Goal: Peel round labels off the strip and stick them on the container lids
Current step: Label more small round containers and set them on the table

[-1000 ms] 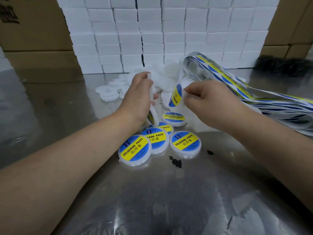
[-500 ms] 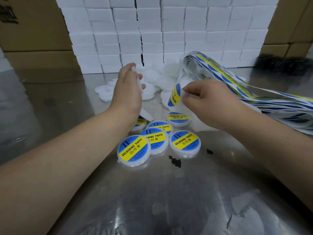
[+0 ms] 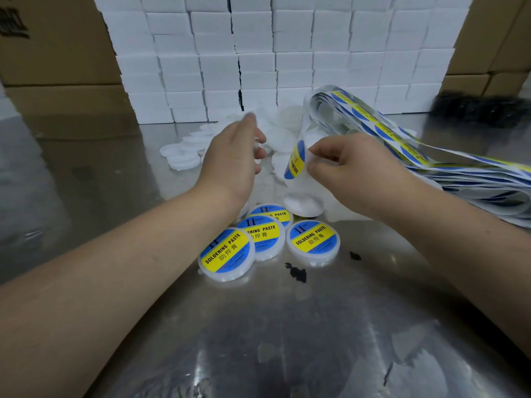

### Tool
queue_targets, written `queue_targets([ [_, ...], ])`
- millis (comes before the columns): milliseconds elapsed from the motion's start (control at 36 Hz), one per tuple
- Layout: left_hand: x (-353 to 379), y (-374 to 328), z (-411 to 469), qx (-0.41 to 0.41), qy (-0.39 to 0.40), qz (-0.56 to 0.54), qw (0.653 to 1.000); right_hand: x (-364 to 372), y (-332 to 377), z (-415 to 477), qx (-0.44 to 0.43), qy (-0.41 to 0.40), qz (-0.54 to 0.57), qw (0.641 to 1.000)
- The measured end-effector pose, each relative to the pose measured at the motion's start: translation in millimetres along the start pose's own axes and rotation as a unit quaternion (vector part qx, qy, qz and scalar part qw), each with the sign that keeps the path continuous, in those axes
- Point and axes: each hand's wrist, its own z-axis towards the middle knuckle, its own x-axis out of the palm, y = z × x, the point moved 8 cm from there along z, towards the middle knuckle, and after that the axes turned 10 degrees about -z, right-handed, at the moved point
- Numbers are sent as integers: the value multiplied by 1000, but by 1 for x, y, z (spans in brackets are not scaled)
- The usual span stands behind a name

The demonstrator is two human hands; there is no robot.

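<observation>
- Your right hand (image 3: 353, 170) has thumb and forefinger pinched on the label strip (image 3: 402, 145) at its free end, held up above the table (image 3: 287, 340).
- A round blue-and-yellow label (image 3: 296, 160) sits on that end of the strip, just beside your pinching fingertips and turned edge-on to you.
- The strip trails off to your right, where it lies in loose loops on the table.
- Your left hand (image 3: 232, 156) is over the blank lids (image 3: 184, 150) at the back, fingers stretched forward. It is blurred, so I cannot tell whether it grips one.
- Your two hands are near each other but apart.
- Four labelled lids (image 3: 227, 254) lie flat in a tight, overlapping cluster below your wrists, and one bare white lid (image 3: 303, 203) sits just behind them.
- Small black scraps (image 3: 296, 272) lie just in front of the cluster.
- Stacked white boxes (image 3: 287, 53) form a wall at the back, flanked by cardboard cartons (image 3: 57, 53).
</observation>
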Motion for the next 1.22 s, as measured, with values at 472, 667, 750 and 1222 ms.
queue_targets([
  [472,22,-16,-25,229,97,288,925,-7,8,2,-42,-22,47,998],
  [667,1,-18,-13,197,19,234,952,-17,-12,8,48,-1,-131,990],
  [750,-14,-19,-7,178,-29,184,966,-23,-25,9,112,22,-259,959],
  [1222,-5,-34,-22,296,-11,232,926,-35,9,-8,68,-92,7,993],
])
